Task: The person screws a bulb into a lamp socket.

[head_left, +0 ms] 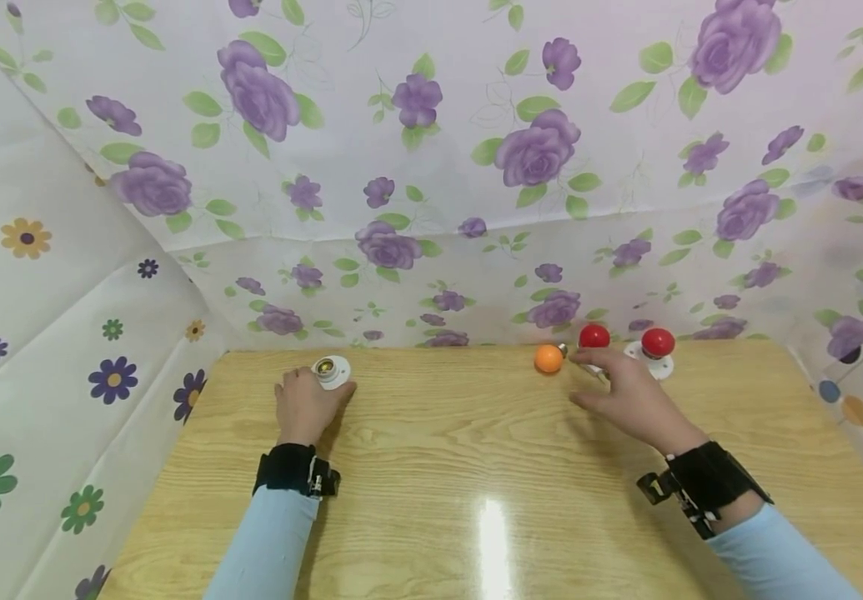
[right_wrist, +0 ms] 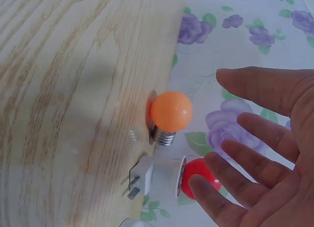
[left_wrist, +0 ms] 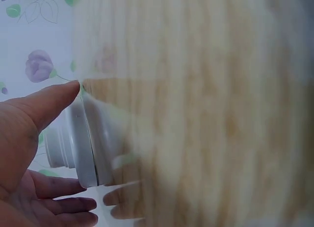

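Observation:
At the table's back left, my left hand (head_left: 307,406) grips a round white lamp holder (head_left: 333,372) by its edge, thumb on one side and fingers on the other. Its brass-coloured socket faces up with no bulb in it. My right hand (head_left: 629,398) is held over the back right, thumb and fingers spread and nothing between them. Just left of its fingertips lies an orange bulb (right_wrist: 171,112) with a bare metal screw base. Beside that, a red bulb (right_wrist: 200,179) sits in a white plug-in socket (right_wrist: 164,175) with metal prongs; the fingers partly overlap it.
A second red bulb (head_left: 658,342) stands in a round white holder (head_left: 664,367) right of my right hand. The wood-grain table (head_left: 431,450) ends at the back against a flowered cloth (head_left: 416,192). More patterned cloth hangs at both sides.

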Demonstrator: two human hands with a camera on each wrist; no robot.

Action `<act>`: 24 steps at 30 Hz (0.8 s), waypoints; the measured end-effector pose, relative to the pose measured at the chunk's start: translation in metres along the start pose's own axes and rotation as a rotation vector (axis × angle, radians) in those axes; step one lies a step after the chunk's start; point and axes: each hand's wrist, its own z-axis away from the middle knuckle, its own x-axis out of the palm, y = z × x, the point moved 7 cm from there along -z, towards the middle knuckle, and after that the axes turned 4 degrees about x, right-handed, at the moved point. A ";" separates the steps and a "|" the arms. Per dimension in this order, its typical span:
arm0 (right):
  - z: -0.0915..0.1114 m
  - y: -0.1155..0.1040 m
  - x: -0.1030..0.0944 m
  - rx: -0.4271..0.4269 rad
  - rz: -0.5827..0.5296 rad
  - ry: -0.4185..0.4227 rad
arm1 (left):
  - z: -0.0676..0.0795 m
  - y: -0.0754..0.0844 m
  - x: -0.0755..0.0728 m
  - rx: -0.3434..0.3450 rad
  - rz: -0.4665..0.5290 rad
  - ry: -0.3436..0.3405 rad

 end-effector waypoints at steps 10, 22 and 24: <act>-0.001 -0.002 0.004 0.004 -0.003 -0.018 | -0.002 -0.004 -0.001 -0.024 0.038 0.000; -0.002 -0.009 0.008 -0.017 -0.001 -0.046 | 0.009 0.010 -0.008 -0.024 0.100 0.063; -0.003 -0.011 0.008 -0.024 0.010 -0.048 | 0.012 0.018 -0.011 -0.020 0.169 0.077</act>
